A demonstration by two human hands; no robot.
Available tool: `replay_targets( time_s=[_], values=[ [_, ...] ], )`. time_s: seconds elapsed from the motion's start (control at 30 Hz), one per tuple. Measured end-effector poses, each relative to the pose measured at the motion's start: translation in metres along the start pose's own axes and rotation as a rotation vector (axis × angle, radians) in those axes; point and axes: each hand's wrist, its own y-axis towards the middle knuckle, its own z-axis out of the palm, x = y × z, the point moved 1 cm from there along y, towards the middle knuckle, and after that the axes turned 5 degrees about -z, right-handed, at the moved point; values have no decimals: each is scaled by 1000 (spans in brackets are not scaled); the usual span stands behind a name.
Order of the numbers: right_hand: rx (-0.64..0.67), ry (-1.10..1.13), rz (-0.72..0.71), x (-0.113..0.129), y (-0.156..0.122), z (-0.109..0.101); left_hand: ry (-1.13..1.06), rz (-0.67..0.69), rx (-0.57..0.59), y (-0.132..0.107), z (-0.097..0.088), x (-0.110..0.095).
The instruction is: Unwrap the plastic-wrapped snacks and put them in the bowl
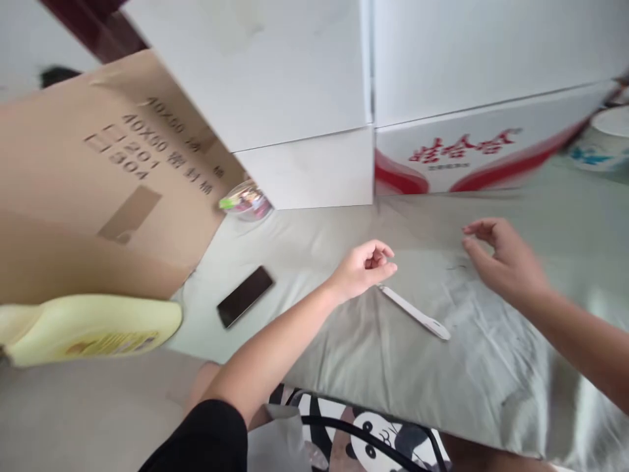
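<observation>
Loosely curled hands (pixel 363 265) (pixel 508 262) apart, left near slim white tool (pixel 414 313).

A slim white-handled tool (pixel 413 311) lies on the grey-green cloth (pixel 344 357), just right of the middle of the frame and a little below it. It is long, straight and narrow, with its length slanting from upper left to lower right. The upper-left end tapers to a thin, darker tip, too small and blurred to make out clearly. Toward the lower right the handle broadens slightly, shows a small slot-like mark near the end, and finishes in a rounded butt. Its white surface looks smooth.
</observation>
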Motion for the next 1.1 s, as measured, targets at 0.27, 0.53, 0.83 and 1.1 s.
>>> replay_targets(
  time_s=[0.27,0.53,0.83,1.1],
  values=[
    [330,-90,-428,159,-1,142,-331,-41,-198,-100,-94,41],
    [466,-157,-697,275,45,301,-539,-86,-81,-126,-149,52],
    [553,-599,-873,325,76,422,-629,-132,-134,-135,-183,49],
    [499,-609,-975,290,45,380,-665,85,-249,-133,-186,43]
  ],
)
